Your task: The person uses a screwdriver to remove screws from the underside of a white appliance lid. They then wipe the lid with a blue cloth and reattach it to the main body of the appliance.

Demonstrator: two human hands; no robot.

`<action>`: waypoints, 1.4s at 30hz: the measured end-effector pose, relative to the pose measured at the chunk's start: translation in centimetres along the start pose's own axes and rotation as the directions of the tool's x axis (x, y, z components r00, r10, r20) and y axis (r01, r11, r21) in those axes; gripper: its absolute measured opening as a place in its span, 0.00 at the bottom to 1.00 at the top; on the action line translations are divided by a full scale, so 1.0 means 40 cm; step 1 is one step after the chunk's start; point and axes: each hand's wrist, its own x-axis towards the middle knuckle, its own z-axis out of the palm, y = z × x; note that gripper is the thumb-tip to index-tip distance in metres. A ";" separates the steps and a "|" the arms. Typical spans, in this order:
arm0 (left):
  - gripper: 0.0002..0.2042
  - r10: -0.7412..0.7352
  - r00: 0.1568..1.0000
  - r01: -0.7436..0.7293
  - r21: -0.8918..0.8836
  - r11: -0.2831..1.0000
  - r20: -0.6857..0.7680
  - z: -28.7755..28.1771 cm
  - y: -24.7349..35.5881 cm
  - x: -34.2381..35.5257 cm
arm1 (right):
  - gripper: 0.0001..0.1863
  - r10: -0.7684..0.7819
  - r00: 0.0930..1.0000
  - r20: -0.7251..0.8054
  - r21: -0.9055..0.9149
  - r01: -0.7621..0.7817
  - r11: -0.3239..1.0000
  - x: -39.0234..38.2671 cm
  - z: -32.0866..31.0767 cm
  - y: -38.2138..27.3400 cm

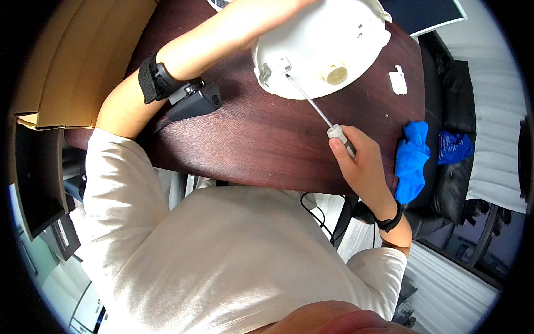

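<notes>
Right hand [359, 153] clamped on screwdriver [322, 114], tip at the bracket of the white round housing [322, 44]; left hand's grip is out of view.

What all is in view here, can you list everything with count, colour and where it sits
round plastic housing: one, white, far side of the table, tilted up
screwdriver: one, metal shaft with pale handle, tip at a bracket on the housing
small plastic piece: one, white, on the table right of the housing
cloth: one, blue, at the table's right edge
table: one, dark brown wood
cardboard: tan, far left
black wrist device: one, strapped to the left forearm
left hand: out of sight behind the housing; its forearm reaches to it
right hand: grips the screwdriver handle, black wristband
</notes>
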 end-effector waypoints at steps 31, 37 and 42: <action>0.19 0.014 1.000 -0.013 -0.023 1.000 0.013 0.007 0.009 -0.014 | 0.14 0.085 0.996 -0.026 -0.131 -0.088 0.987 0.057 -0.036 -0.056; 0.19 0.070 0.997 -0.069 -0.070 0.995 0.018 0.010 -0.002 -0.011 | 0.15 0.406 0.828 0.386 0.395 -0.547 0.738 0.051 -0.035 -0.006; 0.19 0.045 0.999 -0.043 -0.077 0.996 0.027 0.005 -0.007 -0.002 | 0.19 0.335 0.754 0.565 0.686 -0.655 0.318 0.011 0.032 -0.004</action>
